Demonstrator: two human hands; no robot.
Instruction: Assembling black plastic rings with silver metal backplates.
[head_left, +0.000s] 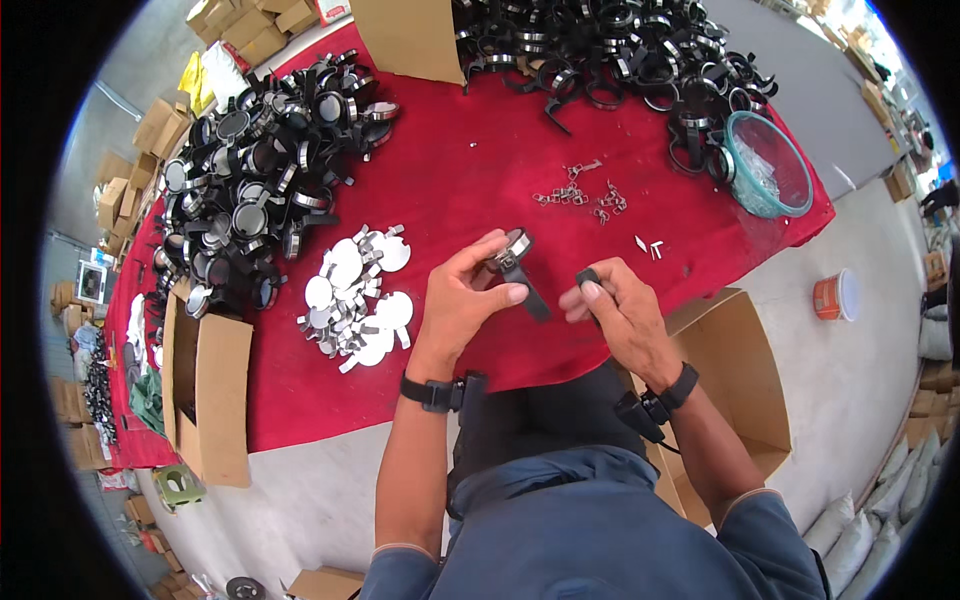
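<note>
My left hand [462, 300] holds a wristwatch [516, 243] with a round silver-rimmed case, and its black strap [530, 296] hangs down past my thumb. To its right, my right hand [625, 312] is closed in a pinch on a short black strap piece [587, 276]. I cannot tell whether that piece is joined to the watch. Left of my left hand lies a pile of white discs with tabs [345, 265]. Farther off on the red cloth are small metal buckle-like pieces [572, 192]. A few white slivers [655, 249] lie beyond my right hand.
A big heap of black watches [250, 185] covers the table's left side; another heap [640, 45] lies at the far right. A teal basket [742, 190] holds clear plastic bits. Cardboard boxes stand at left [224, 400] and below right [745, 370]. An orange-white bucket [835, 297] is on the floor.
</note>
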